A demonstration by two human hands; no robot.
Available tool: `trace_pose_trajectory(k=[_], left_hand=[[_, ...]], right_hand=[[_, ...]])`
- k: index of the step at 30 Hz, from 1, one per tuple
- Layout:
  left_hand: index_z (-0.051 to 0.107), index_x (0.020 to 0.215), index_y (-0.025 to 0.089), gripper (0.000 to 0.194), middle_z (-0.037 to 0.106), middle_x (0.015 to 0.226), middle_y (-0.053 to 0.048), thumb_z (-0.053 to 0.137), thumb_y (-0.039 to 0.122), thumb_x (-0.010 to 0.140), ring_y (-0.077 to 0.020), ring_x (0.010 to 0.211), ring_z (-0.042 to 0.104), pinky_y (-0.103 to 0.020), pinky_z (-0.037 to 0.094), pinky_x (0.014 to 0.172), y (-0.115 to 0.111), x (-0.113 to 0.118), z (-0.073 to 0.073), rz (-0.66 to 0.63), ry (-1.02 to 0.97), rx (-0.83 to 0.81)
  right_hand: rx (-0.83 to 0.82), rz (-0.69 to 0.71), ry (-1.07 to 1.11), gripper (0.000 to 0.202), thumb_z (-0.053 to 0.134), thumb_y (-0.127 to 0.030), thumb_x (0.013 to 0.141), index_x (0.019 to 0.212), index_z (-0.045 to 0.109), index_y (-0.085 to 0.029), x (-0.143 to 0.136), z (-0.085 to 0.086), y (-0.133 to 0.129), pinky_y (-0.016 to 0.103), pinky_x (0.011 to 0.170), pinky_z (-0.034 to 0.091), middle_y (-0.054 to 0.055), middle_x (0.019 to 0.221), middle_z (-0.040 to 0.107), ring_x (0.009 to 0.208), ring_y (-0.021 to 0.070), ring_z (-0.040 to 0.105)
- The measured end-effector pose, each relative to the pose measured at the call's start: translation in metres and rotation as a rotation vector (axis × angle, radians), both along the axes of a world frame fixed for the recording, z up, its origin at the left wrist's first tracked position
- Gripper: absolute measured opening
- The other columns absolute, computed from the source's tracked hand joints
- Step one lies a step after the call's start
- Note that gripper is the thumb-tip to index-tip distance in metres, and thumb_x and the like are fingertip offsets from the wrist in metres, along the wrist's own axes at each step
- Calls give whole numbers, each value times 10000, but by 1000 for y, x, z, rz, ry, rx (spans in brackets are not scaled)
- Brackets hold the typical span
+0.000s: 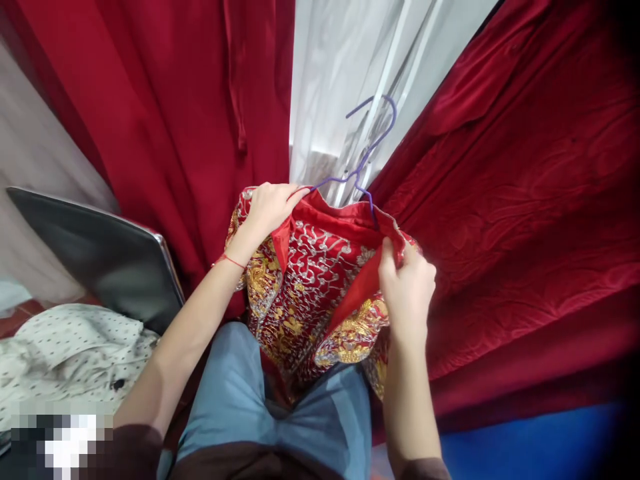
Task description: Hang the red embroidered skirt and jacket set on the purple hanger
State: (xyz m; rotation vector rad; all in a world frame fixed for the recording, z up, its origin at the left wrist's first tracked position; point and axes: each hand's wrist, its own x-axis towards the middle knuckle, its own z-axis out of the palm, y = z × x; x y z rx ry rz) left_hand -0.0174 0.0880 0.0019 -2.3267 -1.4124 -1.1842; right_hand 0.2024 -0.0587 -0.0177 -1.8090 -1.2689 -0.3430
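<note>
A red jacket (320, 260) with gold and silver embroidery hangs in front of my legs, its front parted so that the inside of the back shows. A purple wire hanger (361, 163) sits in its collar, the hook sticking up and away from me. My left hand (271, 208) is closed on the left shoulder beside the collar, and its fingertips lie close to the hanger's arm. On the other side my right hand (407, 280) pinches the collar edge and front panel, thumb inside. The hanger's lower parts are hidden within the cloth.
Dark red curtains (165, 100) hang on the left, and more red velvet drapery (525, 220) fills the right. Between them is a white backdrop (325, 80). A black chair back (95, 253) stands at the left, near a white dotted cloth (75, 360). Blue flooring (530, 443) shows lower right.
</note>
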Motion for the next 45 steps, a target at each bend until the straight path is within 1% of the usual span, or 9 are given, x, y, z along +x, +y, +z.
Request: trace_pose_trajectory(k=[11, 14, 17, 21, 24, 28, 32, 41, 45], left_hand=[[713, 859, 181, 658, 670, 711, -116, 249, 631, 986, -274, 918, 667, -402, 472, 878, -11, 18, 35, -25, -269, 131], [712, 852, 203, 599, 679, 716, -103, 280, 590, 1002, -253, 908, 681, -389, 482, 884, -16, 23, 35, -60, -266, 157], [711, 920, 212, 571, 717, 799, -105, 247, 527, 1029, -243, 939, 696, -386, 504, 895, -27, 24, 23, -92, -228, 116], [586, 1267, 188, 422, 659, 1270, -141, 360, 441, 1016, -266, 1279, 569, -453, 454, 1082, -44, 23, -12, -79, -181, 165], [444, 1390, 159, 621, 434, 1490, -217, 636, 450, 875, -356, 1443, 366, -536, 370, 1159, -57, 20, -58, 130, -264, 200], [545, 1139, 139, 495, 559, 1231, -225, 696, 491, 826, -373, 1202, 534, -553, 439, 1038, -63, 13, -129, 320, -409, 91], [641, 911, 155, 245, 678, 966, -143, 551, 380, 944, -268, 941, 652, -384, 496, 884, -59, 10, -161, 148, -275, -97], [572, 608, 166, 383, 615, 579, -53, 491, 286, 963, -156, 550, 573, -290, 360, 588, -105, 10, -91, -271, 42, -418], [592, 686, 160, 247, 567, 558, -11, 521, 241, 908, -127, 505, 501, -276, 304, 546, -130, 22, -86, -432, 20, -508]], right_hand=[[363, 15, 9, 432, 446, -383, 964, 595, 523, -172, 8, 57, -17, 278, 558, 230, -36, 558, 326, 522, 85, 287], [266, 45, -144, 383, 414, -361, 978, 745, 629, -147, -27, 38, -22, 264, 551, 272, -15, 554, 441, 492, 101, 356], [-170, 101, -332, 242, 467, -292, 933, 915, 652, -136, -65, 0, -12, 253, 527, 288, 36, 608, 593, 501, 143, 513], [-432, 119, -360, 260, 448, -250, 938, 1085, 611, -111, -84, -41, 10, 252, 532, 333, 107, 753, 704, 633, 208, 675], [-449, 16, -291, 287, 424, -320, 972, 1056, 624, -132, -78, -58, 13, 259, 565, 376, 120, 759, 718, 701, 244, 718], [-555, -18, -254, 408, 376, -401, 1006, 932, 676, -134, -70, -77, 3, 288, 601, 423, 156, 764, 725, 721, 282, 733], [-649, 117, -263, 415, 351, -351, 1025, 945, 696, -134, -65, -93, 1, 276, 620, 420, 158, 793, 736, 733, 258, 732], [-233, 606, 131, 468, 358, -369, 1021, 611, 498, -193, -67, -68, -7, 255, 535, 279, 15, 538, 547, 493, 116, 491], [-31, 823, 375, 508, 393, -423, 992, 535, 320, -213, -50, -68, -2, 245, 517, 241, -47, 487, 349, 469, 78, 322]])
